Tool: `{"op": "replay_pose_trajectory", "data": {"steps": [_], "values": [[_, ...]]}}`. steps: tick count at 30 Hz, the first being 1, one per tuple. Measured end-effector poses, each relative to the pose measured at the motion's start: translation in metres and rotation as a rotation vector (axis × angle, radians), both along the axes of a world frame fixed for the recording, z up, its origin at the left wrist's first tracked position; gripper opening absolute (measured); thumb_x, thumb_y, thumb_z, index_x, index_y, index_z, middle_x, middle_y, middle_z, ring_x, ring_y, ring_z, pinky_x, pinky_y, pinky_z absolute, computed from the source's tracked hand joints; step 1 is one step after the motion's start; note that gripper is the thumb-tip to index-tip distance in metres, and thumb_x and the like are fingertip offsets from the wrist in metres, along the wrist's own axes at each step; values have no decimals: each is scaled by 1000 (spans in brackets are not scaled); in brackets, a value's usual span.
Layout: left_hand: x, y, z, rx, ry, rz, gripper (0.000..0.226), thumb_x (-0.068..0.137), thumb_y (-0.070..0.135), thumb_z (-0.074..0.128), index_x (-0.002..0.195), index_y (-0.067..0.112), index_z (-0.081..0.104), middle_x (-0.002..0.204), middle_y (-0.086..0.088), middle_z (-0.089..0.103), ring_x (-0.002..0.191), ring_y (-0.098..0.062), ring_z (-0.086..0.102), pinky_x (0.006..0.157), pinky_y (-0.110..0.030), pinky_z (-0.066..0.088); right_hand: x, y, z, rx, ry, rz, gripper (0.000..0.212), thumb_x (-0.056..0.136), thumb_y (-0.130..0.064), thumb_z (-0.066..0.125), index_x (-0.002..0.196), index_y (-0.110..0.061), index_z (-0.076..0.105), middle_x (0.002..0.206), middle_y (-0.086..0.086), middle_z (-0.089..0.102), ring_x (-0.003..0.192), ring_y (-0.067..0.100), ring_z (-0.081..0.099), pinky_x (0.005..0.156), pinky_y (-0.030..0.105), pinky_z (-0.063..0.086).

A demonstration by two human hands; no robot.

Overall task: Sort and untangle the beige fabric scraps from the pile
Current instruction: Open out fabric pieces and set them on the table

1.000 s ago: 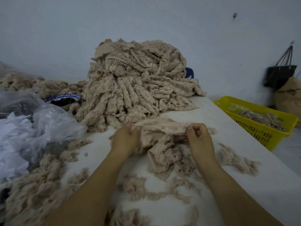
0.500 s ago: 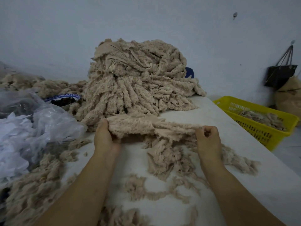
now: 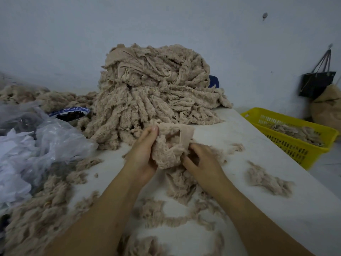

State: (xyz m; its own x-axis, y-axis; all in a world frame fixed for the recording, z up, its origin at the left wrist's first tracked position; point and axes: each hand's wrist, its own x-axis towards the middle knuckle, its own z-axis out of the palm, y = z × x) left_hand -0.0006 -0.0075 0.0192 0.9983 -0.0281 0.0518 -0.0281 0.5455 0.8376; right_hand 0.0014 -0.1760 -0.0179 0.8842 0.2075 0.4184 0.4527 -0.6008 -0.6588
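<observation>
Now the left hand [image 3: 142, 154] is gripping a beige fabric scrap [image 3: 168, 145] at its upper edge, and the right hand [image 3: 203, 163] is curling its fingers around the lower side of the same scrap. Both are holding it over the white table [image 3: 239, 143], just in front of the big pile [image 3: 153, 89]. Loose scraps [image 3: 267, 180] are lying around the hands.
</observation>
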Motion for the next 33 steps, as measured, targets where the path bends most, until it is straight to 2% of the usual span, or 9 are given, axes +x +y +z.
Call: {"op": "replay_pose_trajectory", "data": {"steps": [3,7,9,15,21,23,27,30,33], "values": [[0,0,-1,-5,-43,22,28,104,28,44,115,6,55,59,-1,66,49,-9,64,59,-29,57,-2,-2,0,122,67,18,17,97,-26,55,81,-21,53,74,-10,49,68,4,44,55,17,33],[9,9,-5,-15,77,274,23,104,31,48,92,13,56,47,4,47,32,-6,35,44,-22,40,-3,-11,8,494,183,-11,26,100,-24,49,75,-19,42,58,-7,48,50,11,39,47,21,32],[13,15,-9,-44,137,360,21,104,30,48,87,19,55,55,4,45,35,-6,33,40,-21,31,-2,-13,11,544,182,-76,36,100,-21,45,66,-28,36,55,-10,36,49,9,30,45,20,27],[22,19,-15,-84,224,457,28,106,29,44,122,13,61,106,-10,62,94,-27,57,87,-44,48,-2,-9,17,590,167,-127,33,99,-21,41,69,-24,27,50,-16,28,45,3,22,39,14,22],[23,21,-18,-35,321,496,28,104,26,49,120,9,64,87,-6,66,72,-21,63,65,-32,52,-4,-11,22,712,239,-148,37,93,-17,45,59,-26,33,54,-13,29,48,7,24,47,19,24],[23,21,-20,156,308,509,21,102,24,50,109,10,63,89,-11,61,78,-24,56,66,-37,44,-3,-12,23,755,279,-140,41,94,-23,48,54,-27,41,59,-10,39,52,7,35,59,27,30],[21,13,-31,936,10,614,10,99,28,53,95,22,47,103,-4,55,97,-24,56,82,-38,47,-4,-15,21,822,289,22,36,101,-26,49,70,-21,66,76,-1,69,79,9,65,82,31,46],[11,-4,-26,1018,-352,528,19,93,44,52,110,36,50,115,14,50,110,-6,52,89,-25,46,-4,-12,17,811,271,61,33,103,-24,48,80,-22,71,92,5,76,94,15,70,89,32,48],[6,-19,-32,1028,-442,183,27,92,49,55,116,38,57,113,17,58,102,5,58,83,-15,50,-5,-9,15,772,264,78,31,103,-24,49,84,-26,75,101,4,76,103,16,69,96,37,50]]}}
